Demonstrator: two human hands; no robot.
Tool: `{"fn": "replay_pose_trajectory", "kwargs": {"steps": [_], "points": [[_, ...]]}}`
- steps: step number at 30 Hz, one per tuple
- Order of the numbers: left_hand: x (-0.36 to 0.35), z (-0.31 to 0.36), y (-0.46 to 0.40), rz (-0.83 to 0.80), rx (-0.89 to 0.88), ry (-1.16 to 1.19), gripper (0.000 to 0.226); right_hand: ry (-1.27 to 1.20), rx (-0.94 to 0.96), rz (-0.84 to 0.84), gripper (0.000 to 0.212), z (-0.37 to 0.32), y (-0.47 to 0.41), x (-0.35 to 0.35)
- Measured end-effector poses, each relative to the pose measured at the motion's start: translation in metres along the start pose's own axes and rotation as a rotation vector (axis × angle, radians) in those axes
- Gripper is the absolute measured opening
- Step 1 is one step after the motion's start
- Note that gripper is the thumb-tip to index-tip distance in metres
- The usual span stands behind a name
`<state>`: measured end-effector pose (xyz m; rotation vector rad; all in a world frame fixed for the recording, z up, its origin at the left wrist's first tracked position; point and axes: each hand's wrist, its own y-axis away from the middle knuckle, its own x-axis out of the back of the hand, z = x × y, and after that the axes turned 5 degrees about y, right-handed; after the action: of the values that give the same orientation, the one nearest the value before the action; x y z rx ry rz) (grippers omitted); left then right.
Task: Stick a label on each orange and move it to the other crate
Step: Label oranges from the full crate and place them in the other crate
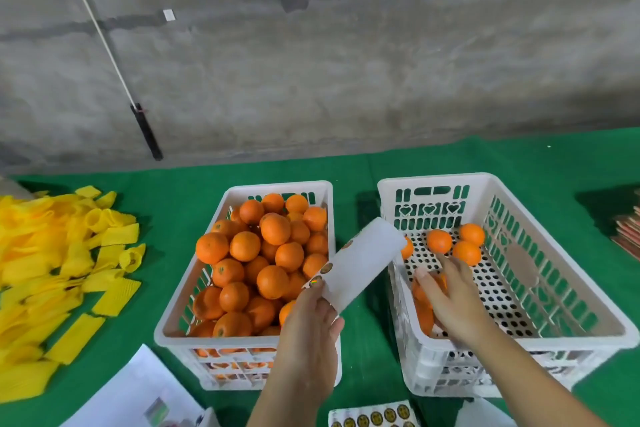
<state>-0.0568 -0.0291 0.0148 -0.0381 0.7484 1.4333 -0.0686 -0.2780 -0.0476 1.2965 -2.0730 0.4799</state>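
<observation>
Our left hand pinches a white label strip above the gap between the crates. Our right hand reaches into the right crate, fingers seemingly curled round an orange near its front. The left crate sits heaped with oranges on the green bench.

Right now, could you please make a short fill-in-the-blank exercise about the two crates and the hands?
1. The left hand holds a white sticker ____.
2. The right hand sets an orange in the ____ crate.
3. The fuller crate is the ____ one.
4. The table cloth is ____.

Missing words: sheet; right; left; green
</observation>
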Motion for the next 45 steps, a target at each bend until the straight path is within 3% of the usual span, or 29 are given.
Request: {"fn": "replay_pose_trajectory", "kwargs": {"steps": [2, 4, 6, 11, 17, 19, 21, 22, 24, 26, 29, 33, 36, 38, 40, 43, 45], "points": [[-0.002, -0.007, -0.006, 0.054, 0.000, -0.058, 0.026, -0.259, -0.040, -0.099, 0.095, -0.004, 0.001, -0.007], [-0.005, -0.013, -0.011, 0.046, 0.042, -0.129, 0.014, -0.512, 0.011, -0.272, 0.076, -0.010, 0.004, -0.012], [-0.004, -0.022, -0.016, -0.038, 0.091, -0.226, 0.017, -0.571, 0.129, -0.347, 0.053, -0.013, 0.009, -0.018], [-0.001, -0.033, -0.030, -0.126, 0.033, -0.509, 0.018, -0.553, 0.216, -0.297, 0.034, -0.021, 0.014, -0.028], [0.013, 0.002, -0.076, -0.227, -0.068, -0.818, 0.019, -0.228, 0.231, -0.079, 0.019, -0.015, 0.016, -0.041], [0.015, 0.030, -0.103, -0.216, -0.300, -1.105, 0.027, -0.244, 0.209, -0.060, 0.017, -0.015, 0.015, -0.041], [0.018, 0.055, -0.142, -0.160, -0.705, -1.643, 0.037, -0.265, 0.202, -0.050, 0.010, -0.018, 0.014, -0.040], [0.020, 0.065, -0.159, -0.108, -0.792, -1.873, 0.045, -0.264, 0.201, -0.047, 0.007, -0.018, 0.013, -0.040], [0.024, 0.079, -0.190, 0.024, -0.641, -2.119, 0.062, -0.235, 0.217, -0.024, 0.012, -0.018, 0.012, -0.041], [0.029, 0.082, -0.210, 0.057, -0.451, -2.205, 0.069, -0.200, 0.230, 0.021, 0.024, -0.018, 0.014, -0.041], [0.037, 0.089, -0.227, 0.040, -0.539, -2.361, 0.078, -0.179, 0.244, 0.048, 0.029, -0.020, 0.019, -0.042], [0.045, 0.117, -0.229, 0.134, -0.531, -2.379, 0.074, -0.181, 0.225, 0.034, 0.025, -0.020, 0.018, -0.041], [0.052, 0.113, -0.204, 0.091, -0.702, -2.244, 0.080, -0.283, 0.173, -0.036, 0.003, -0.024, 0.017, -0.036], [0.050, 0.100, -0.177, 0.047, -0.754, -1.871, 0.086, -0.399, 0.112, -0.091, 0.008, -0.024, 0.014, -0.031], [0.041, 0.084, -0.141, -0.029, -0.679, -1.373, 0.074, -0.480, 0.036, -0.123, 0.030, -0.024, 0.012, -0.024], [0.023, 0.053, -0.076, -0.207, -0.333, -0.698, 0.056, -0.607, -0.050, -0.164, 0.057, -0.024, 0.016, -0.010], [0.017, 0.036, -0.044, -0.347, -0.196, -0.531, 0.062, -0.624, -0.039, -0.177, 0.055, -0.027, 0.024, -0.003]]}}
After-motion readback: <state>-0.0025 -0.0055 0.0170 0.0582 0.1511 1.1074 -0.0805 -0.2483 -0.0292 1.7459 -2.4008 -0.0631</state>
